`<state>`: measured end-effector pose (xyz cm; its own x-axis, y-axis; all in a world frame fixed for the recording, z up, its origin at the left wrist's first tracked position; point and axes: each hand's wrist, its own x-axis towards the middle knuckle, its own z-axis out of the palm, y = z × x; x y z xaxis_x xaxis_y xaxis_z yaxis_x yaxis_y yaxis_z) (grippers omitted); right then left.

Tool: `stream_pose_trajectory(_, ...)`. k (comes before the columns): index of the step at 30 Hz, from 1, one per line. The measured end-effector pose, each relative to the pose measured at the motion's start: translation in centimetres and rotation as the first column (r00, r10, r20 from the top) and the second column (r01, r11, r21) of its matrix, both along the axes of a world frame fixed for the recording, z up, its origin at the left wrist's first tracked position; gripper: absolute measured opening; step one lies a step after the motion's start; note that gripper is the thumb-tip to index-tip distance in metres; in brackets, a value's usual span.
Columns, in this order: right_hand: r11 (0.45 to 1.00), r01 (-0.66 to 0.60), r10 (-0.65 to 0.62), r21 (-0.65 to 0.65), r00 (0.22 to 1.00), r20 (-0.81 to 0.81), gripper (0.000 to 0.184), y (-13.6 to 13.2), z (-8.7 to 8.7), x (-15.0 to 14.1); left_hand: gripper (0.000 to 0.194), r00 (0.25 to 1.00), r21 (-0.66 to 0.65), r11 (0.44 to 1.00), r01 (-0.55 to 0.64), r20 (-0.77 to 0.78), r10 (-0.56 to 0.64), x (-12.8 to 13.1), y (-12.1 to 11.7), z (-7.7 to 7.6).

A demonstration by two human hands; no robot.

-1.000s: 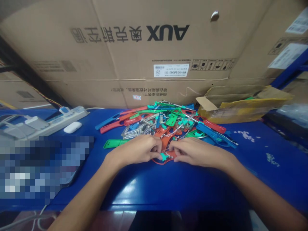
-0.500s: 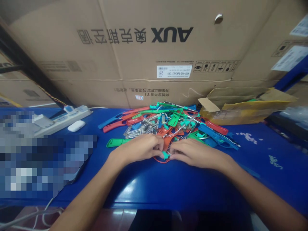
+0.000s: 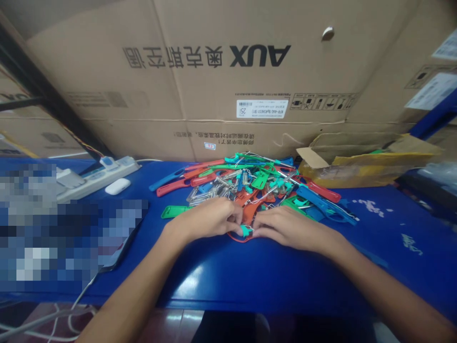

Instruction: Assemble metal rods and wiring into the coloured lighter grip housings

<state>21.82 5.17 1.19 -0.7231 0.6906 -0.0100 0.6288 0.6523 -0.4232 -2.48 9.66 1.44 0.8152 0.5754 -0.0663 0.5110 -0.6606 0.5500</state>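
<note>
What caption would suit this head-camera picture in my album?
Left hand holds a small teal piece, right hand beside it, before a heap of colourful parts on a blue table.

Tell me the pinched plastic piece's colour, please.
Turquoise: the plastic piece shows best in the head view.

Red loop (image 3: 241, 241) partly behind left hand (image 3: 214, 216)

On the tabletop (image 3: 235, 281), the heap of parts (image 3: 246, 195) marks the clock's centre. A cardboard panel (image 3: 200, 90) stands behind it at 12 o'clock. A box (image 3: 374, 172) sits at 2 o'clock, before the panel. At 9 o'clock lies a power strip (image 3: 93, 181), a plug (image 3: 108, 163) in it, with a case (image 3: 117, 186) between strip and heap.
</note>
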Motion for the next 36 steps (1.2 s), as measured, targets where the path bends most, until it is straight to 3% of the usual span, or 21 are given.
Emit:
stream_pose_trajectory(9,0.999,0.045,-0.046,-0.016,0.999,-0.011,0.025,-0.31,0.34,-0.19,0.021,0.999,-0.052,0.998,0.030,0.036,-0.028,-0.21,-0.02,0.87)
stream_pose_trajectory(23,0.999,0.025,-0.025,-0.035,1.000,0.002,0.021,-0.27,0.10,-0.31,0.016,1.000,-0.073,0.997,-0.011,-0.012,0.011,0.16,-0.28,0.50)
stream_pose_trajectory(36,0.978,0.022,-0.040,-0.209,0.996,-0.081,0.018,0.20,-0.39,-0.02,0.015,0.999,-0.077,0.997,-0.007,-0.043,0.003,0.59,-0.41,-0.06)
